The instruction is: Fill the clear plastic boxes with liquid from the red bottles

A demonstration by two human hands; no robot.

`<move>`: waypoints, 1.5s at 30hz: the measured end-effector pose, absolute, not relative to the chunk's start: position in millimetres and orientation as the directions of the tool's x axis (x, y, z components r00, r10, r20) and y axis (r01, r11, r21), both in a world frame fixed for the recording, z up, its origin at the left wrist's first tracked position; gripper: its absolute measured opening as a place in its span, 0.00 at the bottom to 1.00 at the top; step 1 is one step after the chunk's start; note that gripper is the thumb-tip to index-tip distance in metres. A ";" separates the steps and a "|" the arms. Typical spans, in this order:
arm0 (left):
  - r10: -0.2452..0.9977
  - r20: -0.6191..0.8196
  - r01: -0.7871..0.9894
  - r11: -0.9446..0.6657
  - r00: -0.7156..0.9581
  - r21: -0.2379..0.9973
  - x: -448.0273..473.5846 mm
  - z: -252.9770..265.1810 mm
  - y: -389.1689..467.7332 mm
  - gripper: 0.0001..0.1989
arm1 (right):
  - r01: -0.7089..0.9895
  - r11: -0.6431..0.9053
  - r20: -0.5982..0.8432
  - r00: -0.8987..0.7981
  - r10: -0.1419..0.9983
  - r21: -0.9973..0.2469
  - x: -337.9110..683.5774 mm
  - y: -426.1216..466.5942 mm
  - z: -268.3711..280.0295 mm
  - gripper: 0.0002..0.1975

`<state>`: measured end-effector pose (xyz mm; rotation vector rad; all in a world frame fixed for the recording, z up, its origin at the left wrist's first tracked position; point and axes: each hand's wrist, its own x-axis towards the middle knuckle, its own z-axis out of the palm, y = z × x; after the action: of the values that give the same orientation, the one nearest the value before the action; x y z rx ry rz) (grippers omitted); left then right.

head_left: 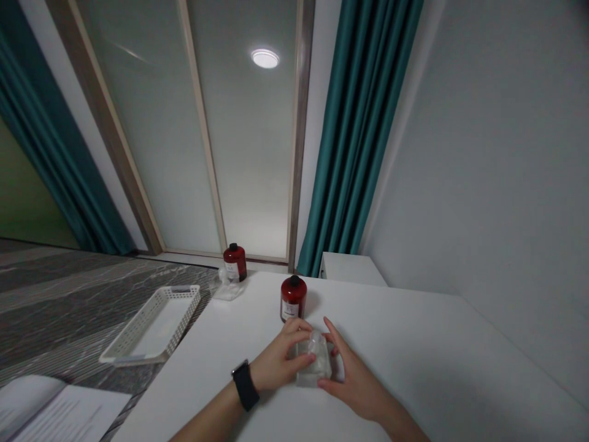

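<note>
A clear plastic object [317, 366] with a rounded knob on top and a squarish base sits on the white table between my hands; its exact kind is hard to make out. My left hand [278, 361], with a black watch on the wrist, is closed around its left side, thumb and fingers on the upper part. From the right, my right hand [352, 382] grips it, thumb at the front corner of the base, middle fingers near the knob, forefinger raised. Just behind my left fingers stands a dark red bottle [293, 294] with a black cap and white label.
A second red bottle [235, 263] stands at the table's far left corner, beside a similar clear plastic piece [227, 290]. Left of the white table [414, 344], lower down, are a white perforated basket [133, 358] and an open book [69, 408]. A white cabinet [352, 268] stands behind.
</note>
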<state>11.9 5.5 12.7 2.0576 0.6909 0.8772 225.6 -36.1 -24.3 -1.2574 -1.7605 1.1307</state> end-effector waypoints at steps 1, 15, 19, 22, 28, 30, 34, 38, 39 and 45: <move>0.709 0.348 0.164 -0.545 0.613 0.823 11.9 12.8 5.4 0.14 | 0.354 0.158 0.045 -0.307 0.951 -0.922 225.5 -36.3 -23.9 0.52; 0.692 0.407 0.169 -0.604 0.596 0.779 11.6 12.9 4.5 0.19 | 0.432 0.209 0.098 -0.264 0.960 -0.878 219.2 -37.7 -36.2 0.55; 0.731 0.420 0.182 -0.587 0.538 0.789 14.8 8.8 4.6 0.19 | 0.465 0.208 0.108 -0.234 0.966 -0.861 215.0 -39.0 -34.4 0.56; 0.775 0.408 0.177 -0.543 0.483 0.821 17.0 6.5 5.5 0.17 | 0.470 0.200 0.102 -0.226 0.969 -0.860 212.6 -38.9 -33.2 0.57; 0.755 0.361 0.172 -0.524 0.547 0.834 8.6 12.3 10.1 0.13 | 0.416 0.182 0.069 -0.273 0.960 -0.891 221.4 -38.9 -28.3 0.58; 0.736 0.356 0.154 -0.525 0.576 0.837 1.8 17.4 12.6 0.11 | 0.386 0.211 0.097 -0.294 0.951 -0.898 226.2 -39.1 -23.8 0.53; 0.758 0.284 0.222 -0.488 0.588 0.844 -13.8 21.1 19.5 0.14 | 0.364 0.293 0.237 -0.190 0.953 -0.884 225.7 -38.4 -13.4 0.38; 0.684 0.210 0.269 -0.523 0.699 0.809 -23.8 11.1 25.5 0.34 | 0.384 0.342 0.298 -0.172 0.939 -0.858 210.8 -35.8 -4.3 0.37; 0.672 0.202 0.282 -0.538 0.712 0.795 -24.5 8.4 26.2 0.36 | 0.390 0.337 0.287 -0.184 0.940 -0.857 206.8 -34.8 -2.1 0.38; 0.696 0.151 0.366 -0.534 0.702 0.762 -20.8 8.6 24.5 0.31 | 0.403 0.294 0.195 -0.267 0.944 -0.867 196.0 -25.2 12.7 0.45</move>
<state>-20.8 24.5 8.6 2.1751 0.8059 0.5782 196.0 -25.2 12.7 -1.2116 -1.8171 0.9178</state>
